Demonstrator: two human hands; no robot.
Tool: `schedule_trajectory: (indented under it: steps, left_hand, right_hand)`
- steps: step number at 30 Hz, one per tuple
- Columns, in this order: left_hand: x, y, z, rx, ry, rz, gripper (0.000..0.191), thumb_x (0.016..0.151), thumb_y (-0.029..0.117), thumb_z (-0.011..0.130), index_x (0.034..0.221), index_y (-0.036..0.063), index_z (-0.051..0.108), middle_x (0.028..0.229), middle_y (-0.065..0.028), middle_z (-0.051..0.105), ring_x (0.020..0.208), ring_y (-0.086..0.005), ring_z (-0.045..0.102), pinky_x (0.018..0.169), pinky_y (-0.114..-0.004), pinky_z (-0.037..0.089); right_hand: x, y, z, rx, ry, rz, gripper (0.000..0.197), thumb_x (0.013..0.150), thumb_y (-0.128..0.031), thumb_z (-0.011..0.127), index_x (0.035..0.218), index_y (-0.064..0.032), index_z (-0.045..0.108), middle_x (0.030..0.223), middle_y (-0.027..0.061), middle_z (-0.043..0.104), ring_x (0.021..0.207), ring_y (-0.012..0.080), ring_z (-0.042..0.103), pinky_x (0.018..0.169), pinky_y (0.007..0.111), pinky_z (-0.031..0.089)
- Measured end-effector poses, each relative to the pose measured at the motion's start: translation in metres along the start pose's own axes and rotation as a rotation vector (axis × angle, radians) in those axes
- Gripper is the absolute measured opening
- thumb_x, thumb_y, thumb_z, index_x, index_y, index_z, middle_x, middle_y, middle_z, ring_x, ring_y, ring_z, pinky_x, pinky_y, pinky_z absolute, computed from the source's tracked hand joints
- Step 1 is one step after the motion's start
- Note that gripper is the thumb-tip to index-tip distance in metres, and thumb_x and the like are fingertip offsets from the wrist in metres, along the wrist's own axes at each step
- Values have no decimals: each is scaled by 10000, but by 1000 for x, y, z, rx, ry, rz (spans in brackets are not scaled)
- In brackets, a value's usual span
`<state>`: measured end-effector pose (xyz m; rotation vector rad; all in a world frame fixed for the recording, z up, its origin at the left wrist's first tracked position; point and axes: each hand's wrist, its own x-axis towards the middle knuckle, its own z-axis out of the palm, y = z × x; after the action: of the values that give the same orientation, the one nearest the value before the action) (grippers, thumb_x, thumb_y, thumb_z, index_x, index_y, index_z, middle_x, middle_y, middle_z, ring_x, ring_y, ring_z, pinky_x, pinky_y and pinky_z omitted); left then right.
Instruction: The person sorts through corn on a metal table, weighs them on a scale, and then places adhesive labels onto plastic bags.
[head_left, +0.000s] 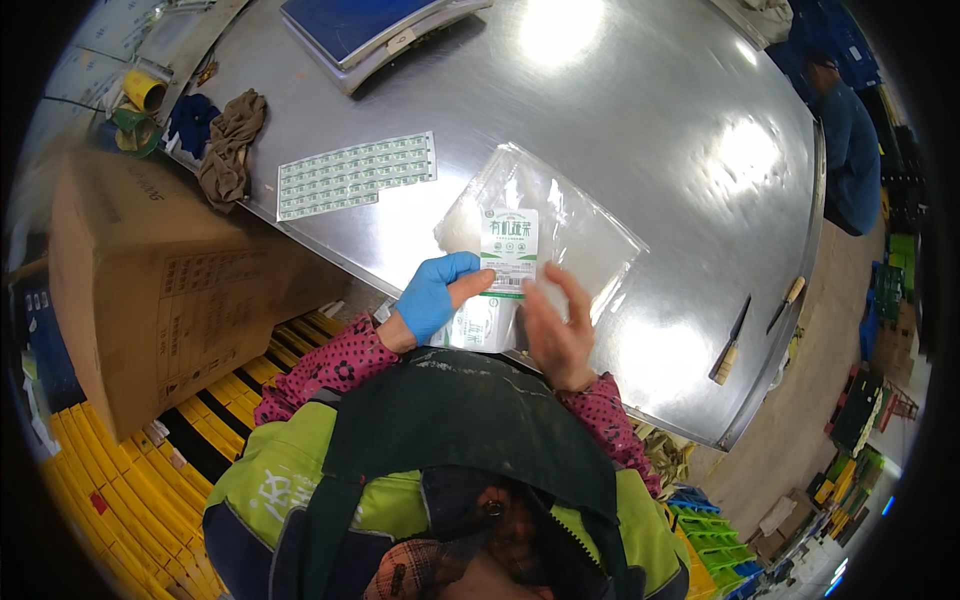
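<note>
My left hand (442, 292), in a blue glove with the thumb bare, grips a printed white and green label (510, 244) by its left edge. Bare and slightly blurred, my right hand (559, 322) is at the label's lower right, fingers apart; whether it touches the label is unclear. Beneath both hands clear plastic bags (592, 225) lie on the steel table. More white and green labels (480, 326) are near the table edge below my left hand. A sheet of small green stickers (356, 174) lies farther left on the metal.
A blue-topped scale (352, 30) stands at the back left, a brown cloth (234, 142) at the left edge. Two wooden-handled knives (724, 364) (787, 300) lie at right. A large cardboard box (165, 285) stands left. Another person (851, 150) is beyond the table's right edge.
</note>
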<state>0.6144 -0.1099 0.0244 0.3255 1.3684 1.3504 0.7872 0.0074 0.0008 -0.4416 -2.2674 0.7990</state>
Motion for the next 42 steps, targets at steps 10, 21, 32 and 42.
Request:
schedule_trajectory:
  steps: [10,21,32,42]
  left_hand:
    - [32,-3,25,270,-184,93,217,958,177,634,1038,-21,677,818,-19,656,764,-47,557,682,-229,477]
    - [126,-24,21,634,-244,77,302,946,244,640,1125,1,663,945,-62,669,872,-122,579,796,-290,489]
    - [157,-29,10,685,-166,-69,361,916,274,647,1113,-26,686,1012,-167,700,939,-227,647,848,-328,502]
    - [153,-17,18,560,-145,-177,280,892,248,669,930,-25,719,795,-91,687,700,-144,623,654,-302,507]
  right_hand:
    - [-17,61,-13,-518,-285,215,421,860,-111,615,1279,-102,585,1385,114,489,1315,334,404,1112,578,178]
    - [-30,62,-12,-203,-168,274,322,818,26,597,1121,-56,669,1290,95,608,1223,291,517,1044,415,317]
    - [-27,70,-22,-84,-176,330,401,757,106,569,1121,-41,652,1274,107,612,1182,313,540,1009,424,360]
    - [46,99,-17,49,-168,129,401,819,59,534,1194,-47,629,1293,112,604,1209,325,534,1009,429,392]
